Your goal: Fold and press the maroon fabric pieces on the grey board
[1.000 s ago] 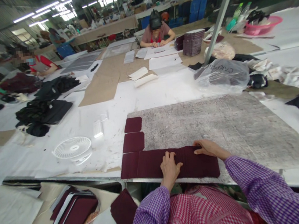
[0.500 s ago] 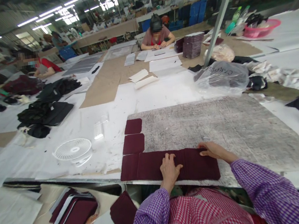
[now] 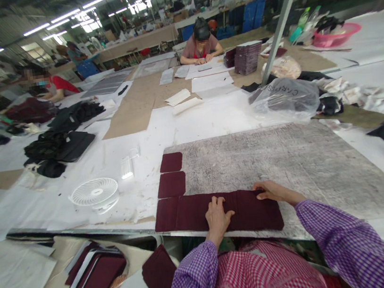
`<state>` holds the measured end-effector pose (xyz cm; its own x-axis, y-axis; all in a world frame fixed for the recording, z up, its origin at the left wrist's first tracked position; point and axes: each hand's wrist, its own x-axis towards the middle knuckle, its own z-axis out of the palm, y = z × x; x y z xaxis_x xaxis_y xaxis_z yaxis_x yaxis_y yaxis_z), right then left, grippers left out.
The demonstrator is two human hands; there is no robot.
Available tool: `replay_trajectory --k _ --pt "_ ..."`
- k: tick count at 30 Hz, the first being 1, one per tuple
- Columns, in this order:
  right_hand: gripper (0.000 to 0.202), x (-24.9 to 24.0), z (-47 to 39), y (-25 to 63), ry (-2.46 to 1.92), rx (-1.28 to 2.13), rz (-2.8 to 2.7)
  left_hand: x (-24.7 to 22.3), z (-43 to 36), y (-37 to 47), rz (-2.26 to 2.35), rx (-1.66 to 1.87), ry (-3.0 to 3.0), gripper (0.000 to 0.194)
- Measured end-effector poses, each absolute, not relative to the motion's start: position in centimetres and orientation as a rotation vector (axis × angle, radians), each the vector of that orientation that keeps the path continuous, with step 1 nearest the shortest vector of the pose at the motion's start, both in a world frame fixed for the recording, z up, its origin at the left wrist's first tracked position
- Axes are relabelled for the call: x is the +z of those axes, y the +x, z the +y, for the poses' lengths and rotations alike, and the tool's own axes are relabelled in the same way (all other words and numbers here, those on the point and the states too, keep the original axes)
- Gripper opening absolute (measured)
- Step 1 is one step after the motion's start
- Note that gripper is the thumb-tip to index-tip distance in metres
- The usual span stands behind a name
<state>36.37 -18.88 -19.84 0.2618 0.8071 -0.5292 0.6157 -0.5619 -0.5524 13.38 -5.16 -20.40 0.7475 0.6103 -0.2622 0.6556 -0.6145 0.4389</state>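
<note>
Closest to me, two purple checked sleeves reach forward to two bare hands working one long maroon cloth. It lies flat along the near edge of one grey board, crossed by a few crease lines. The left hand rests on its middle, fingers spread, clutching nothing. The right hand touches its far edge toward the right end, thumb and fingers apart; whether they pinch the cloth, I can't tell. Low on the left sit one fanned pile of maroon and pale pieces, too overlapped to count, and one separate maroon piece. Just beyond the long cloth's left end are two small maroon pieces, one behind the other. One white fan stands left of them. Farther across are one clear plastic bag, two folded white papers and one pink basin. Past the papers, one co-worker bends over the table, with another co-worker off left.
</note>
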Motion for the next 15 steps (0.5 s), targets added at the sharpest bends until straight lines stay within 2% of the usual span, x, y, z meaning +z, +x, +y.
replay_trajectory --k 15 --pt "0.034 -18.8 -19.9 35.6 -2.410 1.103 -1.170 -20.3 -5.1 13.5 0.961 -0.137 2.426 0.044"
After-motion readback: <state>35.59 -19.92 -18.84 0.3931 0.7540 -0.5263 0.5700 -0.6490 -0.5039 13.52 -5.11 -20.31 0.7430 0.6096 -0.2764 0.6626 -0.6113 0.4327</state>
